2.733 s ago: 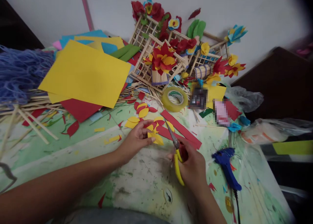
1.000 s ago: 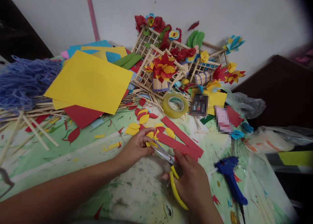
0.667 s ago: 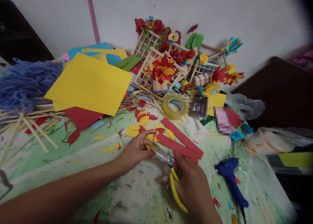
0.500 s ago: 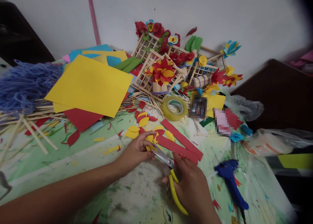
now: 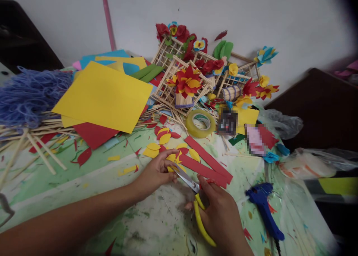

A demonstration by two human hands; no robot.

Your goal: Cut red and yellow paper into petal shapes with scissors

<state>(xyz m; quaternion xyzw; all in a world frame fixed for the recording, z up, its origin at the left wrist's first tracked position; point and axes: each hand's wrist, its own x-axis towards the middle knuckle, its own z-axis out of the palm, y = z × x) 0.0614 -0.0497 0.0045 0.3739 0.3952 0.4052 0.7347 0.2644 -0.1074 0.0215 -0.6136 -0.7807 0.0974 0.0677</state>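
Observation:
My right hand (image 5: 220,207) is closed around the handles of a pair of scissors (image 5: 192,185), with yellow and red grips. Its metal blades point up and left, their tips reaching the fingers of my left hand (image 5: 162,168). That hand is bent in a pinch. A bit of yellow paper shows at its fingertips, but whether it is held or lies behind them I cannot tell. Just beyond the fingers lie yellow and red paper petals (image 5: 164,138). Two red paper strips (image 5: 205,170) stretch to the right behind the blades.
Yellow sheets (image 5: 103,97) cover sticks at left, beside blue-purple cords (image 5: 30,97). Stick frames with paper flowers (image 5: 186,80) lean at the wall. A tape roll (image 5: 200,124) lies before them. A blue glue gun (image 5: 264,209) is at right, near a plastic bag (image 5: 310,164).
Both hands and the scissors stay almost in place; the blades look slightly shifted at the left fingertips. The whole view has moved a little.

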